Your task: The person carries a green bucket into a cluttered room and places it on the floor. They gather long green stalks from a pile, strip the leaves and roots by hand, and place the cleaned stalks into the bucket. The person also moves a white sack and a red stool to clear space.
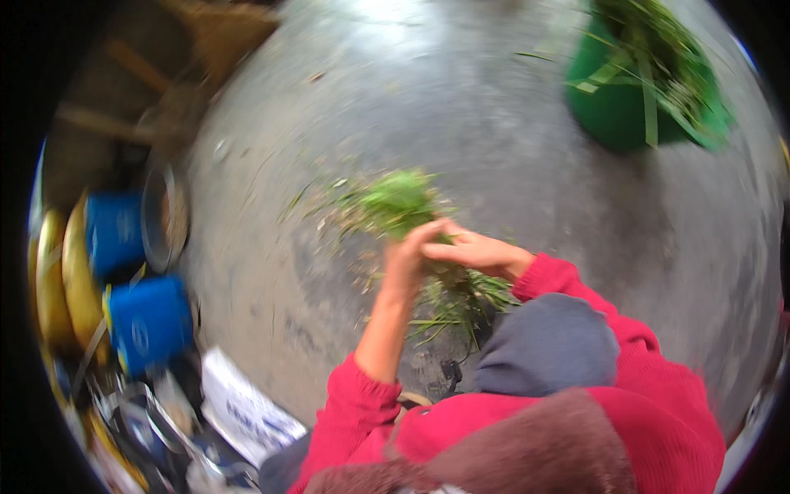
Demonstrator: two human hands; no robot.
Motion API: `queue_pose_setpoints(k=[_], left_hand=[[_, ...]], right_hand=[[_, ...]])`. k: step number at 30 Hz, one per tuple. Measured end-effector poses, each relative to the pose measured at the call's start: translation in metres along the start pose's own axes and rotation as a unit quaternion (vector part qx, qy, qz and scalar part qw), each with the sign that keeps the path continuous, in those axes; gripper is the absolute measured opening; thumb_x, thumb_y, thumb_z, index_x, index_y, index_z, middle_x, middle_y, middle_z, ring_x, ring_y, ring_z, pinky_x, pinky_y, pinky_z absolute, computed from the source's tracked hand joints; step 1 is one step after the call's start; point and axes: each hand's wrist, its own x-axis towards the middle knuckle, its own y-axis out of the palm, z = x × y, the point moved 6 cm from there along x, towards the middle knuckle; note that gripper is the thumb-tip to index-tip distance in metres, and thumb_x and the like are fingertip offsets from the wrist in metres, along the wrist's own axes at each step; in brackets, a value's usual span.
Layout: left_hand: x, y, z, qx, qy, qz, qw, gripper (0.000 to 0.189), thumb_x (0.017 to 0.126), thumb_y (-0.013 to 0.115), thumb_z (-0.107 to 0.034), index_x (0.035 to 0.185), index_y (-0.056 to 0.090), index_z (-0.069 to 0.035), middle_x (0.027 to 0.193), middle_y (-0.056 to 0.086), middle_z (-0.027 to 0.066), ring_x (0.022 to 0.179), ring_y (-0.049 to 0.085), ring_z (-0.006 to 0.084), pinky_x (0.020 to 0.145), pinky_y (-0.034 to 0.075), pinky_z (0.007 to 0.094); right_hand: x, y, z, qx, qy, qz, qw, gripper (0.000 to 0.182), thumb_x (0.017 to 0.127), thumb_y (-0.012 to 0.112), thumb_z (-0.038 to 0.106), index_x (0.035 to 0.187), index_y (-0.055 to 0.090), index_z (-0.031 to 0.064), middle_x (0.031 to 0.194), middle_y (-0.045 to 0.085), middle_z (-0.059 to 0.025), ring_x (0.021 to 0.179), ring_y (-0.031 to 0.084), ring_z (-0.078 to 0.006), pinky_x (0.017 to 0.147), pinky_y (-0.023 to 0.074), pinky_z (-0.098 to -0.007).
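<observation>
Both of my hands are together in front of me, above the floor. My left hand (408, 256) and my right hand (472, 249) close around a bundle of green grass (398, 200), whose bright cut end shows beyond my fingers. Longer grass blades (453, 309) hang or lie below my hands; which of them belong to the bundle I cannot tell. Chopped bits of grass (333, 216) are scattered on the floor under and left of the bundle. Motion blurs the hands, and whether a blade is in them is hidden.
A green plastic tub (602, 105) heaped with grass stands at the upper right. Along the left are blue containers (151, 324), yellow rounded objects (52, 278), a round metal-rimmed pan (166, 216) and a white sack (244, 404) bearing writing. The grey floor (370, 117) has loose debris.
</observation>
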Motion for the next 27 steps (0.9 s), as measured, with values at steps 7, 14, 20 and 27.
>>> queue_pose_setpoints(k=[7,14,20,27], left_hand=[[-0.004,0.000,-0.039,0.223,0.227,0.107,0.942,0.061,0.076,0.074,-0.035,0.121,0.051,-0.003,0.110,0.059,0.0120,0.097,0.058,0.0231,0.087,0.047,0.0368],[-0.074,-0.032,-0.068,0.701,0.387,-0.029,0.598,0.072,0.068,0.070,-0.041,0.130,0.045,-0.014,0.118,0.054,0.0163,0.113,0.050,0.0299,0.099,0.037,0.0417],[-0.096,-0.031,-0.080,0.757,0.540,-0.069,0.360,0.084,0.066,0.071,-0.028,0.140,0.032,-0.026,0.131,0.046,0.0136,0.128,0.038,0.0294,0.108,0.023,0.0448],[-0.117,-0.082,-0.088,0.782,0.367,0.012,0.504,0.098,0.061,0.075,-0.025,0.143,0.026,-0.006,0.070,0.057,0.0041,0.067,0.059,0.0234,0.061,0.041,0.0355]], right_hand=[[0.004,-0.003,-0.001,-0.045,-0.001,-0.081,0.996,0.023,0.089,0.059,0.012,0.111,0.053,0.0061,0.092,0.058,0.0009,0.079,0.054,-0.0075,0.066,0.0440,-0.0230],[0.039,-0.006,0.042,-0.331,-0.059,-0.064,0.940,0.038,0.084,0.060,0.009,0.120,0.049,0.0036,0.084,0.061,-0.0020,0.061,0.053,-0.0102,0.054,0.0430,-0.0259],[0.053,0.067,0.031,-0.513,-0.126,0.147,0.837,0.048,0.077,0.063,0.001,0.123,0.047,-0.0007,0.111,0.061,-0.0174,0.099,0.060,-0.0255,0.083,0.0464,-0.0360],[0.076,0.135,0.044,-0.532,-0.092,0.236,0.808,0.024,0.070,0.069,0.005,0.092,0.062,-0.0036,0.080,0.065,-0.0112,0.073,0.062,-0.0198,0.066,0.0471,-0.0333]])
